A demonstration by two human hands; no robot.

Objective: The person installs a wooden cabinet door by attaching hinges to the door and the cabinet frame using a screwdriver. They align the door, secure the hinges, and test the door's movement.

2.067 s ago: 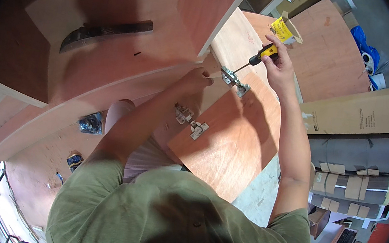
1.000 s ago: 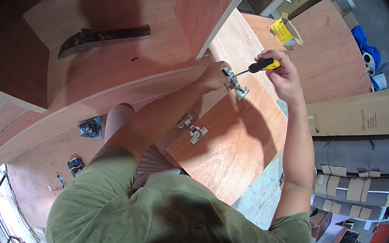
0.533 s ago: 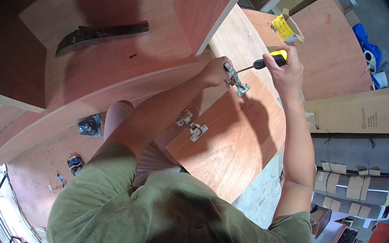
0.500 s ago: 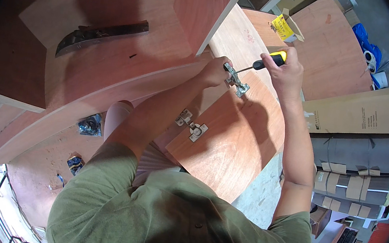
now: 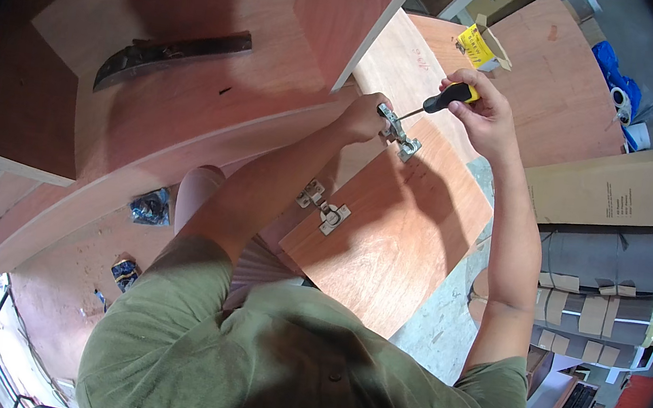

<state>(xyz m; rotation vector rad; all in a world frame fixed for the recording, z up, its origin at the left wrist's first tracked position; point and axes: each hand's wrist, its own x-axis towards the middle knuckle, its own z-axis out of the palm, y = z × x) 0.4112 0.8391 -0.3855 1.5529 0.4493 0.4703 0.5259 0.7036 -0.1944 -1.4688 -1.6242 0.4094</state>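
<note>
My right hand grips the black and yellow handle of a screwdriver. Its shaft slants down to the left, with the tip at the upper part of a metal cabinet hinge. At that same end of the hinge my left hand is closed, thumb and fingers at the metal plate; some fingers are hidden. The hinge's lower end sits on the edge of a reddish wooden door panel. A second hinge is on the same panel edge, nearer to my body, partly beside my left forearm.
On the wooden cabinet surface at the left lie a dark curved-ended tool and a small dark screw-like piece. A yellow open box stands at the far right on a board. Cardboard-wrapped stacks line the right side. Small plastic packets lie at the left.
My right hand has turned about the screwdriver handle, and my right forearm has swung outward to the right. The door panel has shifted slightly right. My left hand stays at the hinge.
</note>
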